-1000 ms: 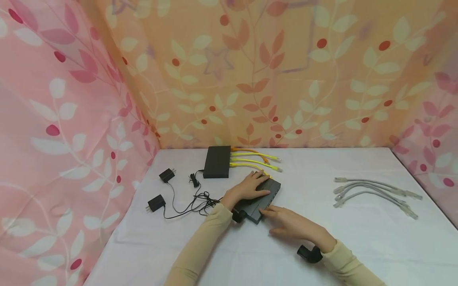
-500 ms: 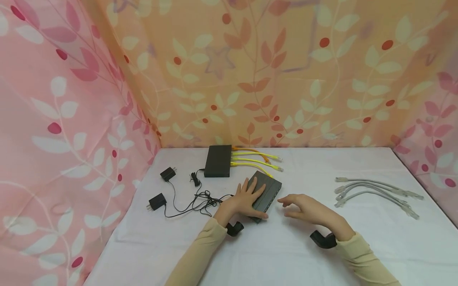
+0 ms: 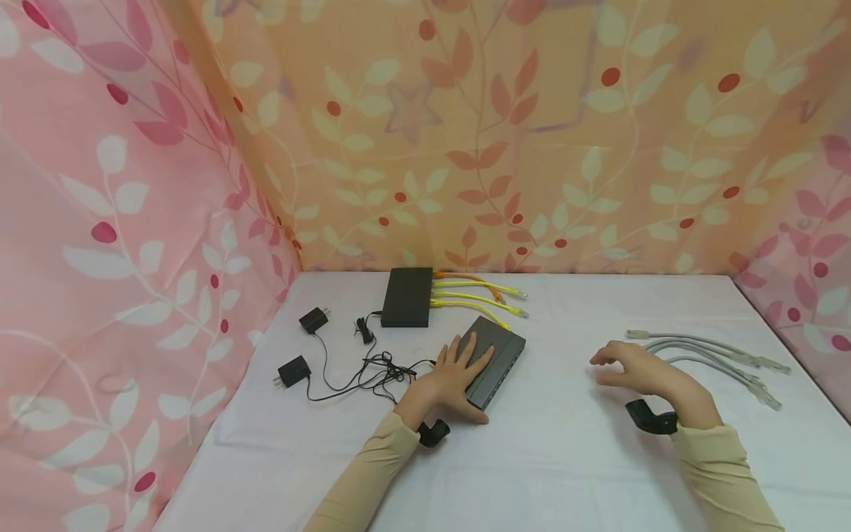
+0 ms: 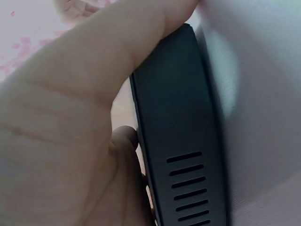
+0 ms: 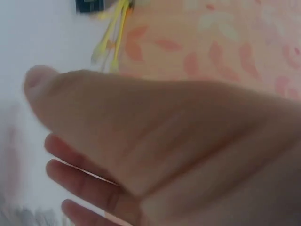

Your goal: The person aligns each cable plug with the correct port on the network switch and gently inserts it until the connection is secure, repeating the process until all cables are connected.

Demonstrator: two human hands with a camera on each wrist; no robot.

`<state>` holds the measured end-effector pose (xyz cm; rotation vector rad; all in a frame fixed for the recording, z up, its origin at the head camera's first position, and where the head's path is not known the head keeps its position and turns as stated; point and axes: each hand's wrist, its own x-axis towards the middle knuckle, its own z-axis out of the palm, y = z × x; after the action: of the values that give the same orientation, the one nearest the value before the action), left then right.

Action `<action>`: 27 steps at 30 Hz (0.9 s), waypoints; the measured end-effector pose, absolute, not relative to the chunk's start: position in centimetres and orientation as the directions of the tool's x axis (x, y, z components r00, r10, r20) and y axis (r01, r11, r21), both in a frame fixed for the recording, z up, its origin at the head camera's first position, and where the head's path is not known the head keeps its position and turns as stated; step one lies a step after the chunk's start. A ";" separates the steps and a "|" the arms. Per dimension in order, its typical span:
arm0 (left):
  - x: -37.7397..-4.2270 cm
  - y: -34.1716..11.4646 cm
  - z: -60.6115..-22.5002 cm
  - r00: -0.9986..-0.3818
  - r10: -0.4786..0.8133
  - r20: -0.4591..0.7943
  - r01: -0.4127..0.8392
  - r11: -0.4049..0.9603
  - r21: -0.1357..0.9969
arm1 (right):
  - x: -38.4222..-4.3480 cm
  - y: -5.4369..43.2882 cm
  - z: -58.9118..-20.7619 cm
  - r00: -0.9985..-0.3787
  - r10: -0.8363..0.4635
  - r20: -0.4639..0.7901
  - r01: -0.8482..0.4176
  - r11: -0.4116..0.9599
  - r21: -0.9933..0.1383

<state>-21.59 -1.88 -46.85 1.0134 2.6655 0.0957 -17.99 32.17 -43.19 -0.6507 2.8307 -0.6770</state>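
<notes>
Backdrop: orange and pink leaf-print cloth walls (image 3: 572,170); white cloth-covered table (image 3: 532,465).
Left hand (image 3: 452,380): fingers spread flat on the dark-grey flat rectangular box (image 3: 504,346), mid-table, unclasped.
Right hand (image 3: 648,373): moved rightward from box's side since earlier; fingers loosely bent, holding nothing, partly hiding thin grey cables (image 3: 714,343).
Behind: flat black box (image 3: 407,299), slim yellow cables (image 3: 475,295).
Left side: tangled black cords (image 3: 380,373).

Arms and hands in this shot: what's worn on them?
Left sleeve and right sleeve: long, plain, pale cream, reaching about the wrist. Left hand and right hand: no gloves. Each wrist carries a stubby, bent black camera: left camera, right camera. No cables visible on them.
</notes>
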 end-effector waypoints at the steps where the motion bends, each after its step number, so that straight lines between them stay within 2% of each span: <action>1: -21.6 -1.9 -46.9 -0.712 0.660 -0.240 0.641 0.750 0.162 | -17.9 32.7 -43.2 -0.898 -0.436 -0.065 -0.358 0.808 -0.467; 5: -21.7 -2.0 -47.2 -0.711 0.664 -0.234 0.643 0.747 0.166 | -17.9 34.3 -43.1 -0.901 -0.425 -0.086 -0.336 0.810 -0.481; 14: -21.8 -2.0 -47.5 -0.710 0.667 -0.226 0.644 0.745 0.175 | -18.6 37.1 -44.5 -0.928 -0.371 -0.020 -0.327 0.841 -0.431; 21: -21.9 -1.9 -47.8 -0.710 0.666 -0.228 0.649 0.745 0.153 | -19.0 37.6 -45.3 -0.925 -0.377 -0.050 -0.314 0.831 -0.460; 27: -21.8 -1.9 -47.8 -0.713 0.667 -0.217 0.648 0.745 0.158 | -19.0 37.7 -45.5 -0.917 -0.398 -0.018 -0.349 0.825 -0.443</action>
<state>-21.79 -1.94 -47.76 1.0323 2.6855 0.1021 -18.97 37.69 -45.53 -0.5949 2.8957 -0.6710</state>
